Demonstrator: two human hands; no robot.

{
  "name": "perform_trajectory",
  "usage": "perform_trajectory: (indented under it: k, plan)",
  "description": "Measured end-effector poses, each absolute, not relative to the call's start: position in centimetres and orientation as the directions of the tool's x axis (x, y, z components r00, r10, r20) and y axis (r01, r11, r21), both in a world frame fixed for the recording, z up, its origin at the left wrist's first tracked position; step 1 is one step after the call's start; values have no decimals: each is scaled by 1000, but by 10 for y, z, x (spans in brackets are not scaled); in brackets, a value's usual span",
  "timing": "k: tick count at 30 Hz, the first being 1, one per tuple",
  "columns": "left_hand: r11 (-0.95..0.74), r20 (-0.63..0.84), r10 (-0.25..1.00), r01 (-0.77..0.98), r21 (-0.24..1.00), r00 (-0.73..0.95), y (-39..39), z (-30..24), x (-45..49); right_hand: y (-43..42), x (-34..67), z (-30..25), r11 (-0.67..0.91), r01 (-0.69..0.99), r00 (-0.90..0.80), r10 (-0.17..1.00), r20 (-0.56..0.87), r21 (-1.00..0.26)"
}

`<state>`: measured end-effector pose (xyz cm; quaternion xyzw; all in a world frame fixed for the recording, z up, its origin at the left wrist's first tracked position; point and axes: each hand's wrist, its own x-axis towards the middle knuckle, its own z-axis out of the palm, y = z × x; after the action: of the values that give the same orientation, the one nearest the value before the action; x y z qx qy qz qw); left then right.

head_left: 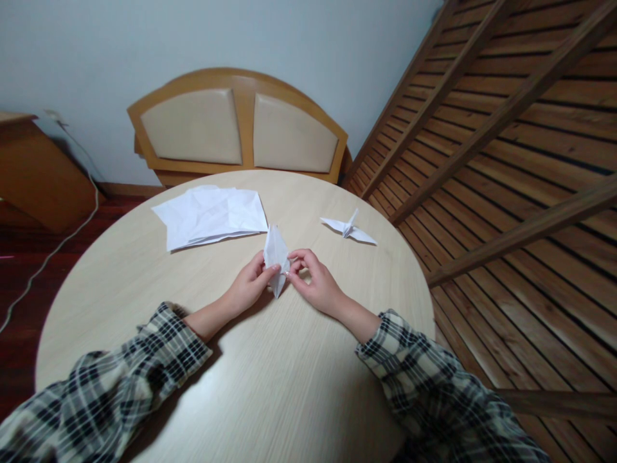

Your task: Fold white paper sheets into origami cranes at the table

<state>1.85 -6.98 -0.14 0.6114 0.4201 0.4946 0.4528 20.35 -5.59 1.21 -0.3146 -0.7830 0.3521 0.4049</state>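
Observation:
A narrow, diamond-shaped piece of folded white paper (pixel 276 249) stands tilted a little above the middle of the table. My left hand (pixel 250 283) grips it from the left, thumb across its front face and fingers behind. On its right edge my right hand (pixel 313 283) pinches with thumb and fingertips. Behind my left hand lies a stack of creased white paper sheets (pixel 212 215). To the right, a finished-looking white origami crane (pixel 348 228) rests with its wings spread.
The round, pale wooden table (pixel 270 386) carries all the paper. Beyond its far edge is a wooden headboard (pixel 247 122) with cream panels against the wall. A slatted wooden partition (pixel 506 161) rises at right. A white cable (pixel 62 238) runs down at left beside a wooden cabinet (pixel 43 173).

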Motion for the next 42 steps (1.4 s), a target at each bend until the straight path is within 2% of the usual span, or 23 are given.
perform_trajectory:
  k: [6,14,17,25,42]
  plan:
    - [-225,213,963,58,973,164,-70,-4,18,-56,203,10,484,168,-441,816,374,-859]
    - [-184,185,965,-21,983,187,-70,-8,18,-51,203,9,400,327,-398,880,260,-856]
    - [-173,178,963,-43,984,202,-71,-8,19,-51,203,10,383,341,-434,874,217,-859]
    - [-140,147,962,-49,989,228,-73,-5,19,-52,202,11,445,341,-467,844,262,-828]
    - [-140,130,960,22,990,248,-74,-1,20,-51,202,10,457,375,-447,852,274,-807]
